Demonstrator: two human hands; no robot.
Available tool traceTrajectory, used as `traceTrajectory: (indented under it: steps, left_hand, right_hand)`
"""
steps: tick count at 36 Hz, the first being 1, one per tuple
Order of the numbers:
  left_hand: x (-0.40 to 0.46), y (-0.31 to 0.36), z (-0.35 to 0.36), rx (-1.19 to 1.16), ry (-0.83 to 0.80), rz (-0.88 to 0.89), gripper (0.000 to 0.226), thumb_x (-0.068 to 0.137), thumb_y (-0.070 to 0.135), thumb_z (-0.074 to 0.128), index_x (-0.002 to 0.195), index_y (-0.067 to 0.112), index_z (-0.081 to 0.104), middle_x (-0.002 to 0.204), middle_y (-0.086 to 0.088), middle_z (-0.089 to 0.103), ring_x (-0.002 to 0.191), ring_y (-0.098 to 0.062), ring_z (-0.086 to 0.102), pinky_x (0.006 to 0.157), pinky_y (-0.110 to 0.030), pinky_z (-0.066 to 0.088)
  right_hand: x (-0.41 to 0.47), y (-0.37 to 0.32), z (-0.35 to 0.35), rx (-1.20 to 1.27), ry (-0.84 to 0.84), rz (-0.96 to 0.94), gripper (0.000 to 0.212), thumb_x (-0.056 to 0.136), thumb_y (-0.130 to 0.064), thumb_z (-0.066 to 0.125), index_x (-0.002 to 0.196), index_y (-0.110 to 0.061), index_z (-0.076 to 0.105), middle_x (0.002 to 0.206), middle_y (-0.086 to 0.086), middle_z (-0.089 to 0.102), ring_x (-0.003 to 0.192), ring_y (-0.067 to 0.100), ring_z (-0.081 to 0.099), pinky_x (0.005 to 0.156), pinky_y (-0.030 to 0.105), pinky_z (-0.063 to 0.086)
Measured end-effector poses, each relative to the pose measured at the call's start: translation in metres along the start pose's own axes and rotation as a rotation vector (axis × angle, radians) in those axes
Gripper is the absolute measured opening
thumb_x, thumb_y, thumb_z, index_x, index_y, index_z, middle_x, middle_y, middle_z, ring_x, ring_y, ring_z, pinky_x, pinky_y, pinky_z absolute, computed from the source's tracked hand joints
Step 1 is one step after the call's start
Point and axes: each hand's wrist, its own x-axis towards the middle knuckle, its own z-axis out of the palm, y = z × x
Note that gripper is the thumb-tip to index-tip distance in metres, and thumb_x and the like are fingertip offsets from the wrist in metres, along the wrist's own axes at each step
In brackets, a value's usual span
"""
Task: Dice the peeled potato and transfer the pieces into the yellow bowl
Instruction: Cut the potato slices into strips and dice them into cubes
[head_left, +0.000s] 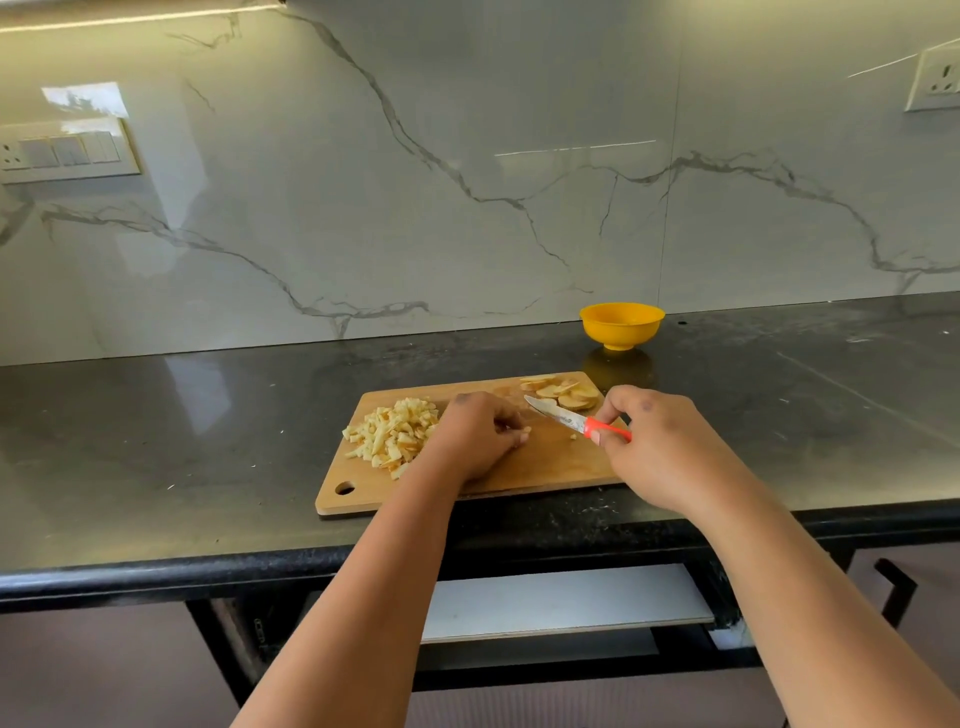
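From the head view, both forearms reach in from below over a wooden cutting board (545, 467) on the dark bench (156, 441). The right hand (660, 447) has its grip closed round the red handle of a knife (571, 420), blade angled up and to the left. The left hand (478, 436) rests knuckles-up on the board with fingers curled down (whether they pinch a piece I cannot tell). Diced potato (395, 434) lies heaped on the board's left part, potato slices (563, 392) at its far right corner. The yellow bowl (622, 325) stands on the bench just beyond the board
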Motion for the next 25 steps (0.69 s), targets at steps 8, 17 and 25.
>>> traceTrajectory:
  steps: [8, 17, 25]
  left_hand:
    - [-0.007, -0.007, 0.007, -0.017, 0.083, 0.023, 0.029, 0.088, 0.035, 0.072, 0.111, 0.018, 0.074, 0.112, 0.002, 0.070, 0.099, -0.013, 0.061, 0.087, -0.027, 0.050]
    - [-0.003, -0.005, 0.009, -0.001, 0.119, -0.012, 0.018, 0.093, 0.021, 0.066, 0.108, 0.018, 0.075, 0.110, 0.001, 0.072, 0.101, -0.014, 0.062, 0.087, -0.021, 0.045]
    - [-0.003, -0.007, 0.010, -0.009, 0.118, -0.022, 0.019, 0.093, 0.021, 0.065, 0.109, 0.019, 0.076, 0.110, 0.004, 0.072, 0.100, -0.012, 0.060, 0.085, -0.020, 0.044]
  right_hand:
    - [-0.003, -0.007, 0.016, -0.107, -0.052, 0.012, 0.008, 0.096, -0.023, 0.057, 0.103, -0.020, 0.057, 0.097, 0.004, 0.060, 0.074, 0.014, 0.056, 0.053, 0.023, 0.039]
    - [-0.007, -0.018, 0.032, -0.161, -0.045, -0.024, 0.012, 0.097, -0.019, 0.053, 0.110, -0.019, 0.055, 0.087, 0.000, 0.057, 0.073, 0.013, 0.054, 0.055, 0.022, 0.038]
    - [-0.013, -0.029, 0.036, -0.196, -0.077, 0.001, 0.011, 0.096, -0.013, 0.054, 0.104, -0.019, 0.048, 0.081, -0.003, 0.049, 0.076, 0.015, 0.056, 0.056, 0.025, 0.040]
